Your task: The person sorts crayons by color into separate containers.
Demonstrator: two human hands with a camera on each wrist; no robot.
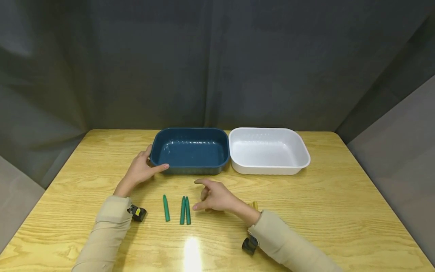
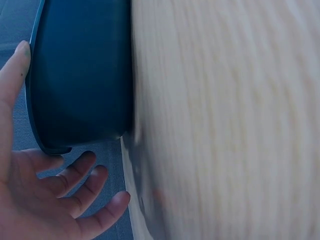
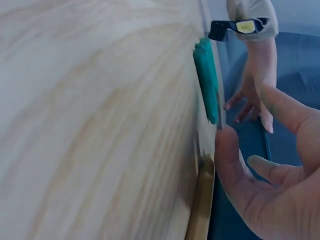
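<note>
My left hand (image 1: 141, 170) rests against the near left corner of a dark blue tub (image 1: 193, 169), thumb along its front wall and fingers on its left side. In the left wrist view the fingers (image 2: 75, 172) lie relaxed beside the blue tub (image 2: 85, 75). My right hand (image 1: 214, 196) hovers low over the table with loosely curled fingers, holding nothing. Just left of it lies a pair of green sticks (image 1: 185, 210), and a single green stick (image 1: 165, 207) lies further left. In the right wrist view the hand (image 3: 270, 190) is near a green stick (image 3: 206, 85).
A white tub (image 1: 265, 170) stands touching the blue one on its right. A yellowish stick (image 1: 253, 205) lies partly under my right wrist, and the same yellowish stick (image 3: 202, 200) shows in the right wrist view. The wooden table (image 1: 340, 211) is ringed by grey curtains.
</note>
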